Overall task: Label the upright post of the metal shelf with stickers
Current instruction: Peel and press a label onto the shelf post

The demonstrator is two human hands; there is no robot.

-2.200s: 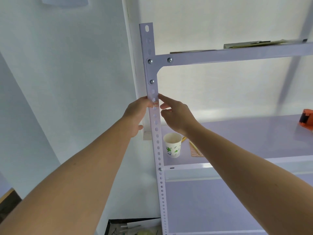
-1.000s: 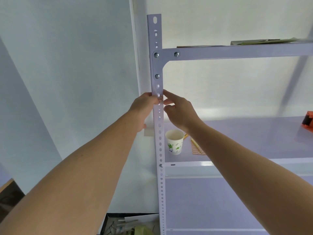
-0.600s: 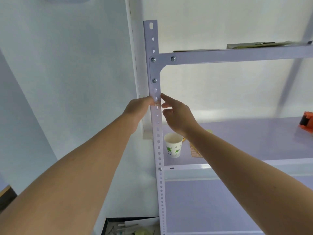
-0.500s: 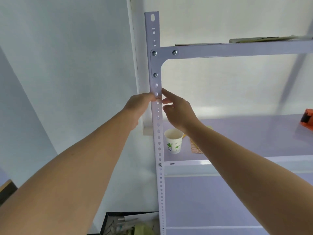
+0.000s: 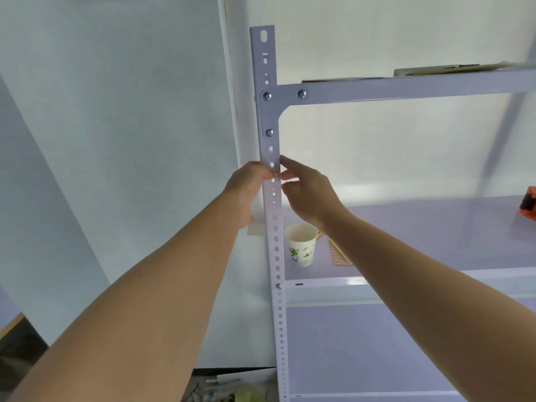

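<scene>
The white perforated upright post (image 5: 275,227) of the metal shelf runs down the middle of the view. My left hand (image 5: 246,187) comes from the left and my right hand (image 5: 307,190) from the right. Their fingertips meet on the post's face just below the corner bracket. Between them lies a small pale sticker (image 5: 275,173), mostly covered by the fingers. Both hands pinch or press it against the post.
A paper cup (image 5: 301,245) with green print stands on the middle shelf (image 5: 435,227) behind the post, next to an orange sheet (image 5: 339,255). An orange tape dispenser (image 5: 529,203) sits at the far right. Flat card lies on the top shelf (image 5: 406,88). A box of clutter (image 5: 232,387) is below.
Only my head has shifted, so the view sways a little. Both hands stay at the same spot on the post with their fingertips on the sticker.
</scene>
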